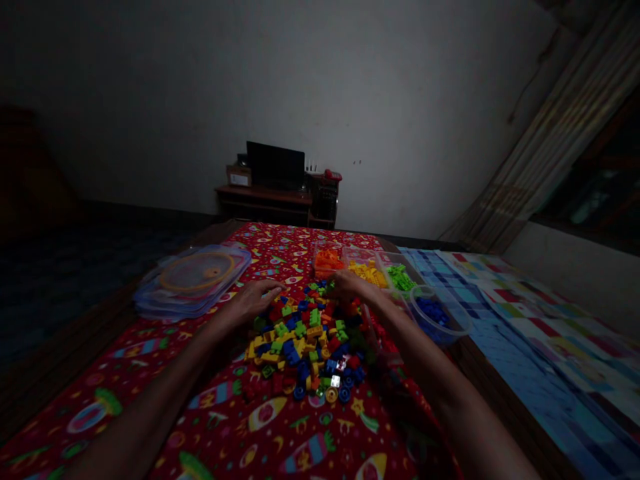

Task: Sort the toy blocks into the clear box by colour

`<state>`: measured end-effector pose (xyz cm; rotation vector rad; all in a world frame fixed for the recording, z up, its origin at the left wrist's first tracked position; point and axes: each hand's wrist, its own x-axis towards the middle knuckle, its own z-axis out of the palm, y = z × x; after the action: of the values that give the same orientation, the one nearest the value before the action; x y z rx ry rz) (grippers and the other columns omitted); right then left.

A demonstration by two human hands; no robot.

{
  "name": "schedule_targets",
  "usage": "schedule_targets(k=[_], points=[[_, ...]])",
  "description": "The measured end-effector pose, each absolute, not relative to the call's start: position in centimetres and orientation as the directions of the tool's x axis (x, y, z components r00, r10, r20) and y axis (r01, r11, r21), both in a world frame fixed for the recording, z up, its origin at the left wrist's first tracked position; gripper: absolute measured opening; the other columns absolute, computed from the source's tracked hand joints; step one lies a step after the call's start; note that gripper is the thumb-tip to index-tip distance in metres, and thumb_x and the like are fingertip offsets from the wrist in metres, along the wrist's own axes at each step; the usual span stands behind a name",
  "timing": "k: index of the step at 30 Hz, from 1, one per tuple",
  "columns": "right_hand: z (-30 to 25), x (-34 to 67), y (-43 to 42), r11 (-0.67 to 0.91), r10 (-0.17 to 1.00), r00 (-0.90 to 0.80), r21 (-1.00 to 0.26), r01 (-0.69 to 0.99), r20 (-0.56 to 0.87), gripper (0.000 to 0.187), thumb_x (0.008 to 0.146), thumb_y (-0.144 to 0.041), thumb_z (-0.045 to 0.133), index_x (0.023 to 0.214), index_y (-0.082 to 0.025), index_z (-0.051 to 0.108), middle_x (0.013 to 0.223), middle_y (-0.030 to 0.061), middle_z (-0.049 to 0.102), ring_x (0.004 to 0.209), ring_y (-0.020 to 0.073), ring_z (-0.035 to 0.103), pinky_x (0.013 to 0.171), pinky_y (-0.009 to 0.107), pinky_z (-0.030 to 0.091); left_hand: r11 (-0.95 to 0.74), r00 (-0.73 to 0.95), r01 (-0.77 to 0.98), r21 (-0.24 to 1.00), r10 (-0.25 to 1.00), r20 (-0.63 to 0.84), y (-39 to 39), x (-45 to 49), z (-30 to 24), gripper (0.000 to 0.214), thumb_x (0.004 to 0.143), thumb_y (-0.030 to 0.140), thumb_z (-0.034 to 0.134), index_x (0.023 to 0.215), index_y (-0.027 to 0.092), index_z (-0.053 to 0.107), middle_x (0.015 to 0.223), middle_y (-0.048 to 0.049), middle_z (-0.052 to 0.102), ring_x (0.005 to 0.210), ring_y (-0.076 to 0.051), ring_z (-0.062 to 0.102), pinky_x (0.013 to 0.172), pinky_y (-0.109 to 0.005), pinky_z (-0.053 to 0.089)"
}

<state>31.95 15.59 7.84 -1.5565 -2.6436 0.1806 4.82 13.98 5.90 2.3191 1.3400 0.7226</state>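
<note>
A heap of toy building bricks [300, 340] in yellow, green, blue, red and orange lies on the red patterned cloth. At the heap's back left edge is my left hand [256, 297], fingers stretched out, holding nothing that I can see. My right hand [345, 285] bends down over the back right of the heap with its fingers drawn together. A bit of green shows by those fingertips, but whether it is gripped is hidden. Just beyond and right of that hand stand clear tubs of sorted bricks: orange bricks [328, 261], yellow bricks [369, 273], green bricks [400, 277] and blue bricks [433, 311].
Stacked clear plastic lids [195, 277] lie on the left of the cloth [270, 240]. Another tub with red bricks [383, 337] is partly behind my right forearm. A bed with a checked cover [515, 347] adjoins on the right. A monitor [276, 165] stands by the far wall.
</note>
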Motion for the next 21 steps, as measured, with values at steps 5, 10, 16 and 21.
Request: schedule_targets(k=[5,10,16,21], points=[[8.8,32.7,14.8,0.364,0.911,-0.386,-0.155,0.918,-0.144,0.023,0.075,-0.032,0.064,0.082,-0.01,0.068,0.067,0.0017,0.061,0.056,0.0112,0.05,0.052,0.02,0.037,-0.42,0.363,0.716,0.557,0.906,0.216,15.0,4.2,4.6,0.046,0.075,0.048,0.039,0.089,0.019,0.073,0.102,-0.0075,0.074,0.089,-0.027,0.067,0.084,-0.033,0.05],[9.5,33.2,12.2,0.413,0.902,-0.432,-0.265,0.871,-0.015,0.03,0.073,-0.027,0.066,0.098,-0.011,0.066,0.091,0.0077,0.066,0.078,0.0198,0.059,0.069,0.028,0.046,-0.427,0.372,0.717,0.551,0.903,0.216,16.0,3.9,3.3,0.048,0.073,0.048,0.038,0.087,0.02,0.074,0.105,-0.0082,0.073,0.096,-0.028,0.066,0.086,-0.033,0.049],[8.8,33.2,9.9,0.448,0.875,-0.461,-0.616,0.648,0.151,0.04,0.076,-0.02,0.064,0.116,-0.017,0.061,0.109,0.0069,0.066,0.098,0.021,0.061,0.086,0.034,0.048,-0.438,0.38,0.717,0.543,0.898,0.222,15.0,4.2,4.2,0.051,0.074,0.052,0.038,0.091,0.019,0.073,0.106,-0.0099,0.073,0.096,-0.028,0.066,0.088,-0.033,0.049],[8.8,33.5,8.8,0.387,0.876,-0.475,-0.711,0.587,0.085,0.044,0.083,-0.03,0.061,0.125,-0.021,0.054,0.103,0.0048,0.067,0.091,0.0183,0.063,0.079,0.032,0.051,-0.452,0.392,0.708,0.542,0.891,0.23,14.5,4.6,4.8,0.051,0.073,0.055,0.04,0.088,0.02,0.074,0.103,-0.0098,0.074,0.094,-0.028,0.067,0.085,-0.033,0.051]])
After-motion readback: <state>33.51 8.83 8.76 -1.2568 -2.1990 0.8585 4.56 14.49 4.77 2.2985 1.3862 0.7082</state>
